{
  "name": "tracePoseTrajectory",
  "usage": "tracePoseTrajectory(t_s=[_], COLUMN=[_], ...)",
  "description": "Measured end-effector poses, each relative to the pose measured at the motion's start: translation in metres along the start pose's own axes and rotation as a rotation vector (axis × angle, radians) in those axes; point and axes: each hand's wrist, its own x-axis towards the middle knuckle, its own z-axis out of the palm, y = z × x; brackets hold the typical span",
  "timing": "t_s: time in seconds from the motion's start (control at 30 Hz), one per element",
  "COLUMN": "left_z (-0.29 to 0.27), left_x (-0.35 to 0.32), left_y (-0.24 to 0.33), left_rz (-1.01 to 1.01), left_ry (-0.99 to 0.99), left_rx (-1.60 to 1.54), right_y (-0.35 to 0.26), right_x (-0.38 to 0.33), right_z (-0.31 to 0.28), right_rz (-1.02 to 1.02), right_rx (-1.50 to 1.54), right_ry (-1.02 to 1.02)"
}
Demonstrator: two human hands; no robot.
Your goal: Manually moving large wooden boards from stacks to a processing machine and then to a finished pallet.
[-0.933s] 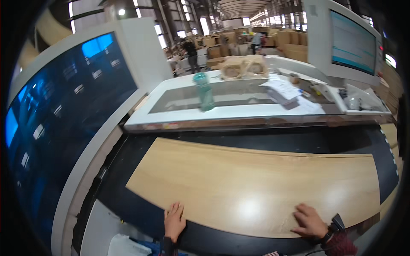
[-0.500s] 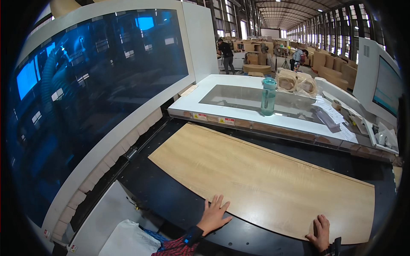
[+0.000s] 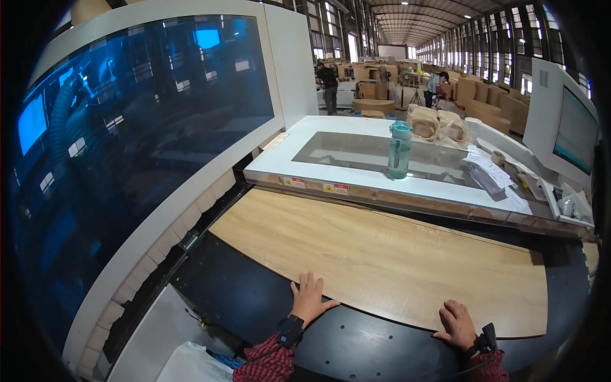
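A large wood-grain board (image 3: 375, 254) with a curved near edge lies flat on the black machine bed (image 3: 242, 290). My left hand (image 3: 309, 298) rests at its near edge, fingers spread on the surface and thumb out to the right. Farther right, my right hand (image 3: 457, 325) also touches the near edge, its fingers slightly bent on the board and its thumb apart. Neither hand wraps round anything. The board's far edge lies close along the front of a white raised panel (image 3: 283, 170), which partly hides it.
To the left stands a machine hood with a dark window (image 3: 159, 102) and a pleated skirt (image 3: 159, 254). A teal bottle (image 3: 399, 153), loose papers (image 3: 493, 172) and wrapped parts (image 3: 439, 123) sit on the panel. A monitor (image 3: 576, 127) is at right. Two people work in the background.
The board has slid away from me and to the left, up to the white panel. Both hands have moved forward and left with it, staying on its near edge.
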Motion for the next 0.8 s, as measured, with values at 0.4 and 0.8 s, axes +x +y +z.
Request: tracePoseTrajectory(t_s=[0.4, 0.8], left_z=[0.011, -0.008], left_x=[0.032, 0.066], left_y=[-0.039, -0.08], left_rz=[-0.021, -0.091], left_ry=[0.062, -0.021], left_rx=[-0.017, -0.008], right_y=[0.005, 0.014], right_x=[0.059, 0.127], right_z=[0.017, 0.039], right_rz=[-0.015, -0.093], right_rx=[-0.016, -0.039], right_ry=[-0.025, 0.035])
